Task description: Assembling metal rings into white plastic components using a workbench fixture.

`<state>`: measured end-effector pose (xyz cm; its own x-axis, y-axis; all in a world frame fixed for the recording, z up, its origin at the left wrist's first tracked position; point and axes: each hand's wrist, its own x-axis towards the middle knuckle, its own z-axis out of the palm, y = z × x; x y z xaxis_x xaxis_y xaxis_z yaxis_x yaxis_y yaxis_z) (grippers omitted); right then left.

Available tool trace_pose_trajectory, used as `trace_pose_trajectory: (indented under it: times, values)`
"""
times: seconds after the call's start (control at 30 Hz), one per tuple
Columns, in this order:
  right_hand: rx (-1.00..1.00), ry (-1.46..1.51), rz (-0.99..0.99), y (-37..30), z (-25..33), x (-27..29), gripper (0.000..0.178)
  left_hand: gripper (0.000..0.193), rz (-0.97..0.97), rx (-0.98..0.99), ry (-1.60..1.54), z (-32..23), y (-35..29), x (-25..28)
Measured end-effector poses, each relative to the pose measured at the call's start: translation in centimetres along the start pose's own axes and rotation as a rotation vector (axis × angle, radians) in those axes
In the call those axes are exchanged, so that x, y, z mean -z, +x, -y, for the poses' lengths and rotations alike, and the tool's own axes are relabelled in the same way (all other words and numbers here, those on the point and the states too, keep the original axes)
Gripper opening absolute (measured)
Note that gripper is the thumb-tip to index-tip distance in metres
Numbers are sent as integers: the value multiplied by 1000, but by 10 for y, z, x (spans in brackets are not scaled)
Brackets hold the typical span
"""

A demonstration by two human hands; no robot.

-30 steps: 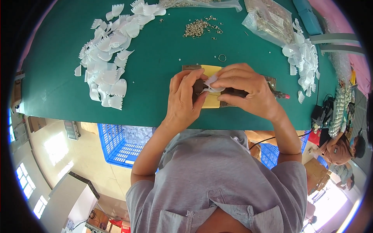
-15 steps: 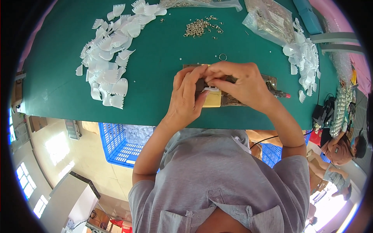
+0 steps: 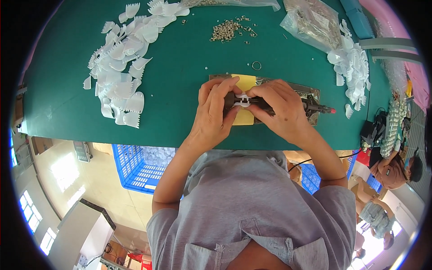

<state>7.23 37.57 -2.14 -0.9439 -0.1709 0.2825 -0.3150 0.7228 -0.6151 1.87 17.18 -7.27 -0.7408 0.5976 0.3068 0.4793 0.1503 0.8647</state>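
A small white plastic piece (image 3: 243,101) with a dark slot sits in a dark metal clamping fixture (image 3: 310,95). My left hand (image 3: 212,109) is closed at its left side, thumb below and fingers above. From the right my right hand (image 3: 282,108) pinches the same piece, thumb on the near side and index finger on the far side. A yellow pad (image 3: 244,119) lies under the piece. The fixture's lever runs out to the right, ending in a red tip (image 3: 333,110). Palms and curled fingers hide parts of the fixture.
White toothed scoop-like pieces (image 3: 118,67) are heaped at the left, with another heap (image 3: 353,67) at the right. Small metal clips (image 3: 225,30) are piled at the back, beside a clear bag (image 3: 312,24). A metal ring (image 3: 256,65) lies behind the fixture. Blue basket (image 3: 135,173) below the edge.
My right hand has turned and shifted right and down from above the piece to its right side. The white piece and yellow pad now show more. My left hand has stayed nearly in place.
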Motion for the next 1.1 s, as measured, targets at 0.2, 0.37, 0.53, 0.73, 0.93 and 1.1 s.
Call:
trace_pose_trajectory:
  times: [0.2,0.37,0.53,0.73,0.93,1.1]
  values:
    - [-93,95,-23,-1,3,0,32,76,16,-22,59,-3,3,3]
    - [-278,218,83,6,2,11,20,73,16,-33,66,-3,3,2]
    - [-142,157,-26,8,-3,1,8,71,15,-31,51,-3,3,2]
    - [-181,200,-52,5,-2,1,8,71,14,9,-9,-1,2,2]
    - [-99,159,-13,10,-7,-2,7,70,14,-31,55,-1,2,3]
    - [-42,113,11,9,-1,2,19,70,16,-17,29,-2,2,3]
